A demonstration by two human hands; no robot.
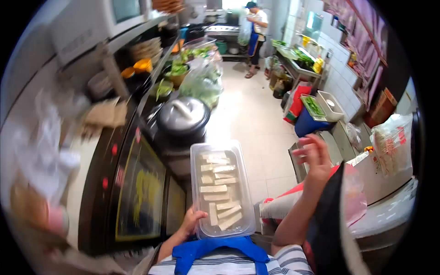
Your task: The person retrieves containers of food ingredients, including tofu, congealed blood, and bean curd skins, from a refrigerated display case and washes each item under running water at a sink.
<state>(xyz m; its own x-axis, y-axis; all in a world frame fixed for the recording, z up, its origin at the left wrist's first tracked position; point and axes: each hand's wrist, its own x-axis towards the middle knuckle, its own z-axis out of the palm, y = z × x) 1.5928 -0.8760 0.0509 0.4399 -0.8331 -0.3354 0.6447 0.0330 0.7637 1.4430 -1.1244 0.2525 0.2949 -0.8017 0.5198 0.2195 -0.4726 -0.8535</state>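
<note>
A clear plastic container [250,197] is held close in front of my body. Several pale, off-white rectangular strips [215,189], which look like tofu, lie in it. My left hand [193,221] grips the container's near left side, with the thumb over the rim. Off to the right, my right hand [314,158] is raised away from the container, fingers bent a little and apart, holding nothing. A blue strap or apron edge [220,247] crosses my chest just below the container.
A lidded pot [183,114] stands on the left, near bagged greens [201,85]. A glass-fronted cabinet [142,192] runs along that side. Right of the tiled floor [256,114] stand a blue bin [309,123] and sacks [284,206]. A person [255,34] stands by the far stove.
</note>
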